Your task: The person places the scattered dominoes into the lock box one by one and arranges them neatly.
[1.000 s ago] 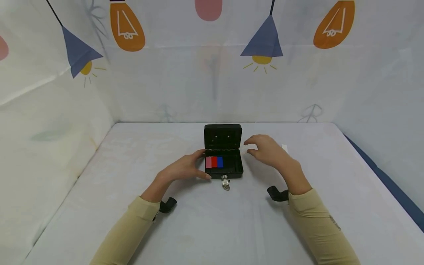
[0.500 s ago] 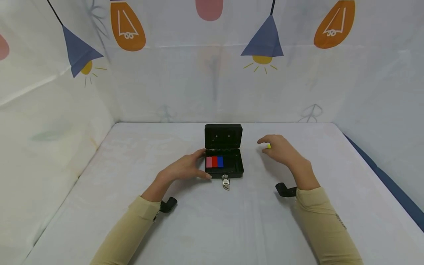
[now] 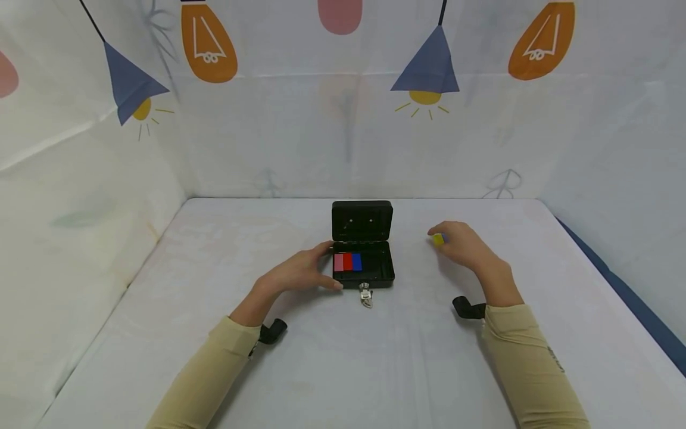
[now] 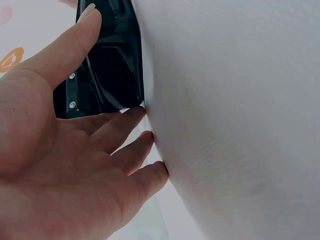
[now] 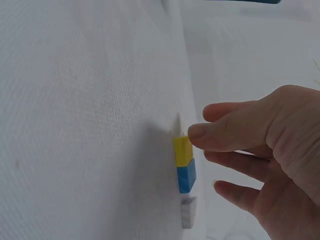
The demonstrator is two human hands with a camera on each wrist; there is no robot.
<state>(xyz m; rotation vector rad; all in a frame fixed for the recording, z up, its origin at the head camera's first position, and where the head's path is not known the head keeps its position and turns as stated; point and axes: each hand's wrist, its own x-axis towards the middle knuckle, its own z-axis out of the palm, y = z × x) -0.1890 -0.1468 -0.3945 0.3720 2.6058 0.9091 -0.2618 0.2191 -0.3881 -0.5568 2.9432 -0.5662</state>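
Observation:
The black metal box point(image 3: 377, 275) lies with its lid raised; pink point(image 3: 338, 262), red point(image 3: 347, 261) and blue point(image 3: 356, 261) blocks sit side by side in its left part. My left hand point(image 3: 295, 273) holds the box's left side, thumb at the front and index finger at the rear corner; the left wrist view shows this hand point(image 4: 85, 145) against the box point(image 4: 117, 65). My right hand point(image 3: 466, 245) is over a yellow block point(image 3: 438, 239). In the right wrist view its thumb tip is at the yellow block point(image 5: 183, 151), fingers apart, with a blue block point(image 5: 186, 177) adjoining.
A white block point(image 5: 188, 212) lies beyond the blue one in the right wrist view. Keys or a metal tag point(image 3: 366, 297) hang from the lock at the box's front. The white table point(image 3: 343, 369) meets a patterned cloth wall point(image 3: 343, 149) behind.
My right hand has moved away from the box to the right, and the yellow block has come into sight under its fingers. My left hand has stayed on the box.

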